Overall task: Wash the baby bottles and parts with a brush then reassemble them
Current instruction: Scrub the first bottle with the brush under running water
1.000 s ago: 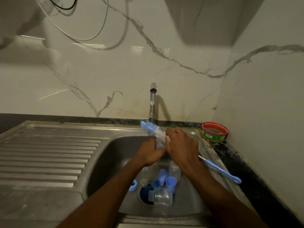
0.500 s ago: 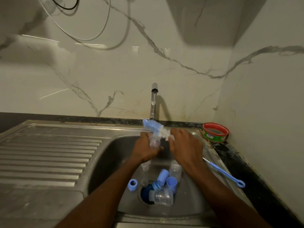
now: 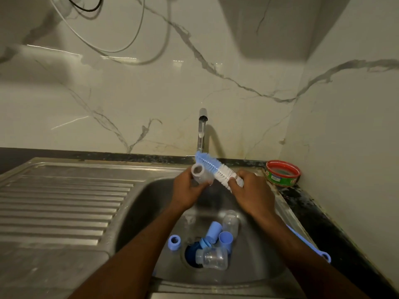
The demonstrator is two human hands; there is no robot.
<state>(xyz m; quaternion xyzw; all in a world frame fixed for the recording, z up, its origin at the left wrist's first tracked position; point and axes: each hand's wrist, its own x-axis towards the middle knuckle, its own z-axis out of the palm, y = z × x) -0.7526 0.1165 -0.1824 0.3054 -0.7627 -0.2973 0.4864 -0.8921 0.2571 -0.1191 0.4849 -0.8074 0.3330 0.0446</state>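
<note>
Head view, looking down into my stainless steel sink [image 3: 133,203]. Nearest me, over the drain, lie a clear plastic baby bottle [image 3: 212,258], two blue plastic caps [image 3: 225,238] and a blue screw ring [image 3: 174,242]. Above them, my left hand [image 3: 187,190] curls around a small clear bottle [image 3: 200,173], mouth facing me. My right hand [image 3: 252,194] grips a blue-and-white bristle brush [image 3: 212,168], its head beside the bottle. Behind stands a chrome tap [image 3: 202,130]; a red-rimmed round tub [image 3: 282,173] sits in the corner.

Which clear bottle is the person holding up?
The small clear bottle gripped in the left hand, beside the brush. The others lie down in the sink.
</note>
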